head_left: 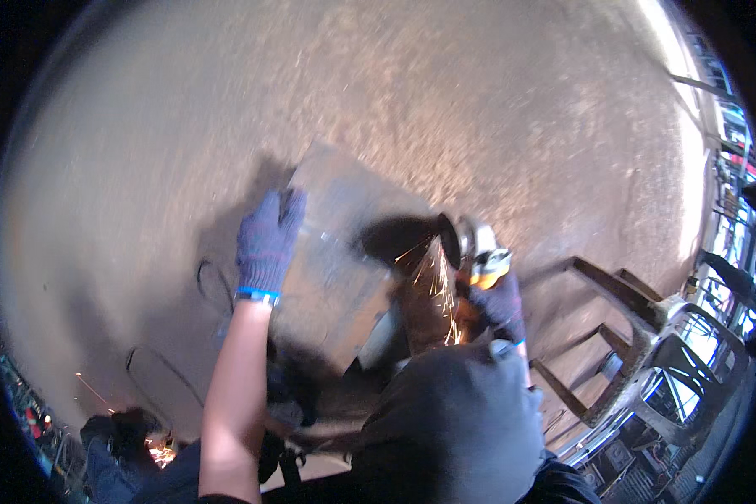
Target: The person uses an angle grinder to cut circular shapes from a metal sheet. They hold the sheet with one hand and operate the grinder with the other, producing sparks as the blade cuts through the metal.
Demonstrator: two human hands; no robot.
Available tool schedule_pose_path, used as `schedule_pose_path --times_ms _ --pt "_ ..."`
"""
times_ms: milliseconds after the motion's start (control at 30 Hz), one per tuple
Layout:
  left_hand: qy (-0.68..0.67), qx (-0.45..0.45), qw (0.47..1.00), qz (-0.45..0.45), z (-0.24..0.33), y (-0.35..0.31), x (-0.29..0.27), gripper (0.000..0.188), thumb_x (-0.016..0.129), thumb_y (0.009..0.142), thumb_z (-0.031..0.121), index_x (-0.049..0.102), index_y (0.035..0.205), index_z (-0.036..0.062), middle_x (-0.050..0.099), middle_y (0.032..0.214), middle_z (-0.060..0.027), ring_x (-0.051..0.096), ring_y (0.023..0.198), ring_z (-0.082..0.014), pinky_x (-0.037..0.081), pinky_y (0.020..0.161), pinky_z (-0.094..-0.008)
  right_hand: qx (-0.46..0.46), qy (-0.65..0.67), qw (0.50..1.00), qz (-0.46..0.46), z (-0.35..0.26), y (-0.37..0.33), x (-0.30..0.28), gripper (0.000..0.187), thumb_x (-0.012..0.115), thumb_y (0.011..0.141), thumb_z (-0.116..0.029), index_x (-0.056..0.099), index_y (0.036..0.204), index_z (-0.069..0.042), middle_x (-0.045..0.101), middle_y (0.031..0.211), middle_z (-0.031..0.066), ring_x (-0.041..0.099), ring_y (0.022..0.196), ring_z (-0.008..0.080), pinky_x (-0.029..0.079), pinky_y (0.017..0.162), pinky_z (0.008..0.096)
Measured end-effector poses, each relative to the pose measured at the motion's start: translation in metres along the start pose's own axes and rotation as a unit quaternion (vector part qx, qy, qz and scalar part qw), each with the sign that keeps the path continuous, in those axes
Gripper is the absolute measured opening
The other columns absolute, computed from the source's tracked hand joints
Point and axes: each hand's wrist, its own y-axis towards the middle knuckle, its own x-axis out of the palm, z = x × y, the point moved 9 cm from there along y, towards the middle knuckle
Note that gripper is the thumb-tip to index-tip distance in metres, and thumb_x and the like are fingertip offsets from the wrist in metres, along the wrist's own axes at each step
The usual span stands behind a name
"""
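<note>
A flat, grey-brown metal plate [332, 269] lies tilted in front of me on the ground. My left hand [269, 239], in a dark knitted glove, grips the plate's left edge near its far corner. An angle grinder [479, 252] with a yellow-orange part is in my gloved right hand [500, 302], at the plate's right side. Its dark disc [449, 242] stands close to the plate's right edge, and orange sparks [445, 294] stream from it toward me. Part of my right hand is hidden behind the grinder and a dark grey rounded shape [454, 420].
An overturned chair [622, 353] with brown legs lies to the right. Thin dark cables [164, 370] loop over the brown ground [143, 185] at left. Another person [113, 449] is at the lower left, beside more sparks [160, 454]. Cluttered items line the right rim.
</note>
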Motion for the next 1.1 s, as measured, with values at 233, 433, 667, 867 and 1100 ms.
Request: schedule_pose_path --times_ms 233,433,667,867,1100 --pt "-0.035 0.040 0.998 0.016 0.000 0.006 0.004 0.051 0.053 0.097 0.052 0.063 0.090 0.0029 0.066 0.082 -0.0249 0.063 0.072 -0.0457 0.049 0.062 -0.0513 -0.087 -0.071 0.994 -0.003 -0.027 -0.007 -0.001 0.058 0.083 0.074 -0.025 0.060 0.123 -0.002 0.069 0.114 0.0074 0.064 0.106 0.0190 0.050 0.094 0.0353" --pt "0.046 0.099 0.973 -0.205 0.021 0.033 -0.001 0.058 0.042 0.097 0.053 0.070 0.098 0.0013 0.068 0.093 -0.0283 0.065 0.089 -0.0485 0.052 0.080 -0.0537 -0.033 -0.159 0.987 0.005 -0.043 -0.005 -0.002 0.055 0.081 0.075 -0.043 0.068 0.111 -0.004 0.073 0.101 0.0120 0.069 0.096 0.0251 0.053 0.084 0.0380" --pt "0.374 0.226 0.825 -0.359 0.062 0.062 -0.051 0.069 0.037 0.091 0.064 0.072 0.116 0.0096 0.067 0.123 -0.0184 0.065 0.113 -0.0357 0.049 0.096 -0.0494 -0.067 -0.161 0.985 0.018 -0.096 0.010 -0.001 0.049 0.076 0.077 -0.044 0.069 0.106 -0.006 0.072 0.097 0.0088 0.068 0.088 0.0204 0.053 0.081 0.0369" --pt "0.216 0.213 0.944 -0.132 0.114 0.082 -0.052 0.051 0.050 0.089 0.049 0.073 0.104 0.0059 0.067 0.113 -0.0229 0.063 0.109 -0.0392 0.047 0.096 -0.0496 -0.131 -0.135 0.982 0.020 -0.147 -0.002 0.003 0.047 0.075 0.078 -0.046 0.069 0.105 -0.008 0.071 0.093 0.0069 0.066 0.085 0.0187 0.052 0.079 0.0356" --pt "0.142 0.382 0.912 0.057 0.160 -0.016 0.038 0.033 0.061 0.083 0.031 0.068 0.104 0.0059 0.059 0.127 -0.0174 0.044 0.131 -0.0376 0.015 0.116 -0.0680 -0.052 -0.151 0.986 0.038 -0.129 0.005 -0.005 0.045 0.074 0.078 -0.048 0.068 0.095 -0.007 0.067 0.077 0.0054 0.062 0.068 0.0169 0.050 0.065 0.0342"
